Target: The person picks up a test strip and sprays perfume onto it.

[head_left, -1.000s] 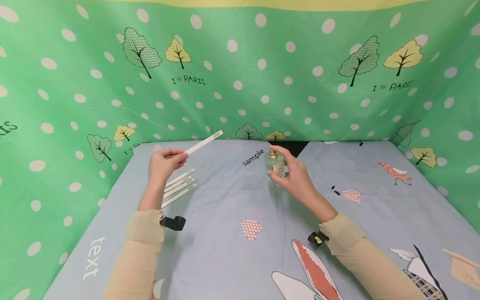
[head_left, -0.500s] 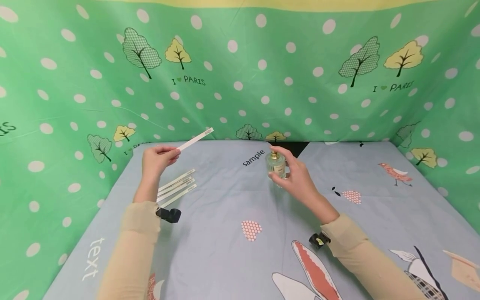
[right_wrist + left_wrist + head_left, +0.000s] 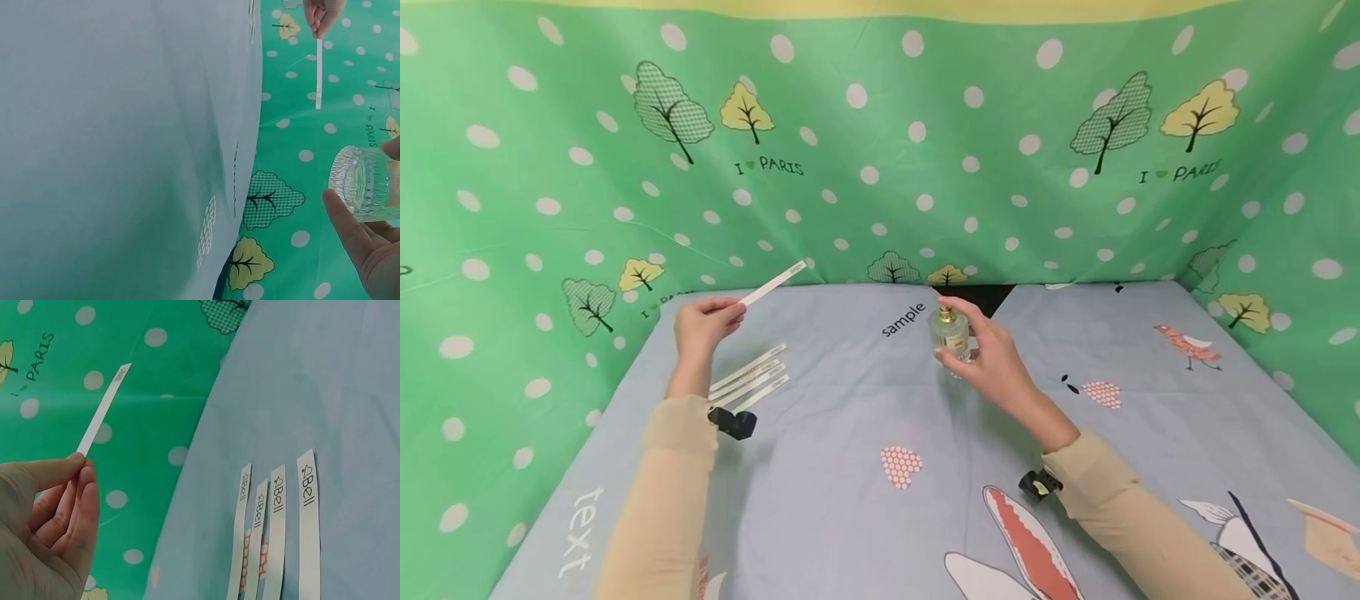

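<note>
My left hand (image 3: pixel 703 329) pinches one end of a white perfume test strip (image 3: pixel 775 282) between thumb and fingers, its printed end pointing up and right. In the left wrist view the strip (image 3: pixel 103 415) rises from the fingertips. A clear ribbed glass perfume bottle (image 3: pixel 950 337) with a gold neck is in my right hand (image 3: pixel 992 350), index finger up at its top and thumb low on its side. The bottle's base (image 3: pixel 353 181) faces the right wrist camera. Several more strips (image 3: pixel 748 375) printed "Bell" lie side by side on the cloth below the left hand.
A blue-grey printed cloth (image 3: pixel 835 417) covers the table. Green polka-dot fabric (image 3: pixel 820 150) hangs behind and at both sides, close to the table's far edge. Black wrist cameras sit at both cuffs.
My left hand has drawn back to the left with its strip, away from the bottle. The right hand with the bottle has hardly moved. The head view has shifted slightly.
</note>
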{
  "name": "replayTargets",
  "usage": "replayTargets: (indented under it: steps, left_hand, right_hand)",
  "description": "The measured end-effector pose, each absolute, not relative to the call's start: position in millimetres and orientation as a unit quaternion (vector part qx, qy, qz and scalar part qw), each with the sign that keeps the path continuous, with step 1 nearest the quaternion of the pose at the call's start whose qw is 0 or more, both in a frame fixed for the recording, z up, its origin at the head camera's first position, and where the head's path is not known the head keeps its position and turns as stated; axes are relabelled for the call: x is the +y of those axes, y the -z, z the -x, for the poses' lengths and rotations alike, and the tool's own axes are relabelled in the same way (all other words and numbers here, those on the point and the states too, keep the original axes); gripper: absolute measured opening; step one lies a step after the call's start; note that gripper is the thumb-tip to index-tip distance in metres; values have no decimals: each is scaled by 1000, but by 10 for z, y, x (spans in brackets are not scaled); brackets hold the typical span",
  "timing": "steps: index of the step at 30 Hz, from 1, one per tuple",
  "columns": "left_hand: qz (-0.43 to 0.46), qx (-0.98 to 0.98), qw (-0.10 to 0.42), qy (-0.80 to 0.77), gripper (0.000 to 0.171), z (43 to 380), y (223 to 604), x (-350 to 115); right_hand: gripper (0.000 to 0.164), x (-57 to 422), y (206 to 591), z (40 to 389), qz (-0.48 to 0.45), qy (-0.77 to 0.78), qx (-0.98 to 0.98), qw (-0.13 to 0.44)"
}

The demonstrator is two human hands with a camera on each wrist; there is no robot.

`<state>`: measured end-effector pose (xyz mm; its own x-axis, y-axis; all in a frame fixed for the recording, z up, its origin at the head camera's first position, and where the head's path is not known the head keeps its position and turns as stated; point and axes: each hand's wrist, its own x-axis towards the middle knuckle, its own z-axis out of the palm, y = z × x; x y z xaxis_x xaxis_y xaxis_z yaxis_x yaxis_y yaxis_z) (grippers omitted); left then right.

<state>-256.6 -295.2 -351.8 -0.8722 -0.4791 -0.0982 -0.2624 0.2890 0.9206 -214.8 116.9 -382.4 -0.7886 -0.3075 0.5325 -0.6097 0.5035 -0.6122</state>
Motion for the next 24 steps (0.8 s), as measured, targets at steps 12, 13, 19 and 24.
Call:
replayTargets:
  steps: [12,13,19,24]
  left_hand:
    - [-246,-782,93,565,35,2642,3616,-3087]
    - [-251,-778,93,568,34,2647,3625,-3099]
    - [-275,-759,90,584,26,2674,3697,-3163]
    - [-294,-744,85,594,24,2685,3776,-3210]
  right_hand:
    - [72,1157,3860,2159,-272,-418,-847,183]
    - [72,1154,3862,2162,-273,-418,-847,184]
    - [71,1146,3875,2160,-270,-417,-848,184]
    - [71,1139,3884,2154,-267,-417,-850,179]
